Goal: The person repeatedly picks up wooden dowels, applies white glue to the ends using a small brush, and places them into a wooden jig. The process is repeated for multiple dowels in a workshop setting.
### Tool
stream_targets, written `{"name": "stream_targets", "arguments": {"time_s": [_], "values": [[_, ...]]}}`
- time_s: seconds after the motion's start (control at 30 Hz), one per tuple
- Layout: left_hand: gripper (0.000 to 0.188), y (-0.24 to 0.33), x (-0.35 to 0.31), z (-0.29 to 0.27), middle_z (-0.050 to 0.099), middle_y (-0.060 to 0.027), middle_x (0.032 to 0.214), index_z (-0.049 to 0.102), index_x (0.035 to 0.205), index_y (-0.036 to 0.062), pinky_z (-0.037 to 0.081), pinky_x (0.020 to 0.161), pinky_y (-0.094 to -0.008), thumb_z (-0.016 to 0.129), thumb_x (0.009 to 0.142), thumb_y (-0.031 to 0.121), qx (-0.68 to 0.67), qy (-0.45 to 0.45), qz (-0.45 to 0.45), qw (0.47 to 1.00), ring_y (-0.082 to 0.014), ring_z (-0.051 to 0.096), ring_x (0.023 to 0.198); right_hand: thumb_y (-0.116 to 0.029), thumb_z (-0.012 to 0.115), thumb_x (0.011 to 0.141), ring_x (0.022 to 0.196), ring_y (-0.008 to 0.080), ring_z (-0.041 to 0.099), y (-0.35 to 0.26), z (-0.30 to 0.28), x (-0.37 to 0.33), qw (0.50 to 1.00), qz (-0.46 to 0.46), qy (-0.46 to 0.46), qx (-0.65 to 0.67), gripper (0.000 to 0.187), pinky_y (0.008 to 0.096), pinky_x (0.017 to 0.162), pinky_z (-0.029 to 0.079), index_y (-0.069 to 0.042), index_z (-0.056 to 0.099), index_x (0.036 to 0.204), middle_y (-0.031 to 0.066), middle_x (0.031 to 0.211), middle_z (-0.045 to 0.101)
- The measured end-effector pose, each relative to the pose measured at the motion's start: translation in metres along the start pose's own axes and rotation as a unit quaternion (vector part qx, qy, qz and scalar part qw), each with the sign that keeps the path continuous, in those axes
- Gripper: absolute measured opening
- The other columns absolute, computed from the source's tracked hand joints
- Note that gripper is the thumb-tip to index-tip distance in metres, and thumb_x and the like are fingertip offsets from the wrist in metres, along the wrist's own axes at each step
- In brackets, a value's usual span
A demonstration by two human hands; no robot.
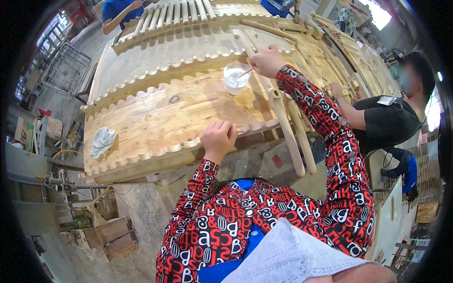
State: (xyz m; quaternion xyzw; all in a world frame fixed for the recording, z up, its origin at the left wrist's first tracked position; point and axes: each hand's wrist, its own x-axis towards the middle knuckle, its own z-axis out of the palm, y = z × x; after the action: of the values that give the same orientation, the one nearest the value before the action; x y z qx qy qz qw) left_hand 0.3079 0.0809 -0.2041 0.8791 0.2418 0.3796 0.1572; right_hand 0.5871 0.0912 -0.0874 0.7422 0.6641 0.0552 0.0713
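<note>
My right hand (267,61) is closed on a thin wooden stick (245,73), whose lower end goes into a clear plastic cup (236,86) of whitish liquid. Whether that end carries bristles is hidden. The cup stands on a wooden board (160,108) between strips with scalloped edges. My left hand (218,140) rests in a loose fist by the near scalloped strip (174,147), with nothing visible in it. To the right, two long rounded wooden bars (289,137) slant past the table's near edge.
A crumpled white cloth (103,142) lies at the board's left end. Several round rods (177,14) lie in the far scalloped strip. One co-worker in dark clothes (391,118) sits close on the right; others in blue (118,12) work across the table. Wood scraps (111,236) lie on the floor.
</note>
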Motion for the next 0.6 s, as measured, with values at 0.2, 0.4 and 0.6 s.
{"name": "stream_targets", "arguments": {"time_s": [0.2, 0.4, 0.6], "values": [[0.014, 0.002, 0.005, -0.007, 0.057, -0.0035, 0.066, 0.061, 0.069, 0.0118, 0.044, 0.056, -0.0365, 0.067, 0.079, 0.021, -0.003, -0.024, 0.01, 1.0, -0.0236, 0.057, 0.064, -0.024, 0.064, 0.086, 0.078, 0.0209, 0.065, 0.033, 0.029, -0.036, 0.92, 0.1, -0.044, 0.377, 0.023, 0.0358, 0.075, 0.05, -0.006, 0.07, 0.099, 0.0098, 0.083, 0.069], [0.015, 0.006, 0.008, -0.006, 0.057, -0.0039, 0.066, 0.061, 0.069, 0.0115, 0.044, 0.057, -0.0364, 0.068, 0.079, 0.02, -0.02, -0.033, 0.016, 0.999, -0.0235, 0.057, 0.064, -0.015, 0.07, 0.079, 0.071, 0.0142, 0.06, 0.021, 0.057, -0.057, 0.868, 0.157, 0.079, 0.465, 0.018, 0.0299, 0.068, 0.049, -0.001, 0.067, 0.09, 0.0055, 0.077, 0.064], [0.014, 0.006, 0.01, -0.008, 0.057, -0.0043, 0.067, 0.061, 0.071, 0.0111, 0.045, 0.058, -0.0368, 0.068, 0.079, 0.02, -0.018, -0.056, 0.022, 0.998, -0.0244, 0.057, 0.064, -0.021, 0.063, 0.089, 0.062, 0.0084, 0.055, 0.01, 0.053, -0.058, 0.795, 0.152, 0.032, 0.587, 0.02, 0.0241, 0.057, 0.045, -0.002, 0.066, 0.09, -0.0003, 0.072, 0.059]]}}
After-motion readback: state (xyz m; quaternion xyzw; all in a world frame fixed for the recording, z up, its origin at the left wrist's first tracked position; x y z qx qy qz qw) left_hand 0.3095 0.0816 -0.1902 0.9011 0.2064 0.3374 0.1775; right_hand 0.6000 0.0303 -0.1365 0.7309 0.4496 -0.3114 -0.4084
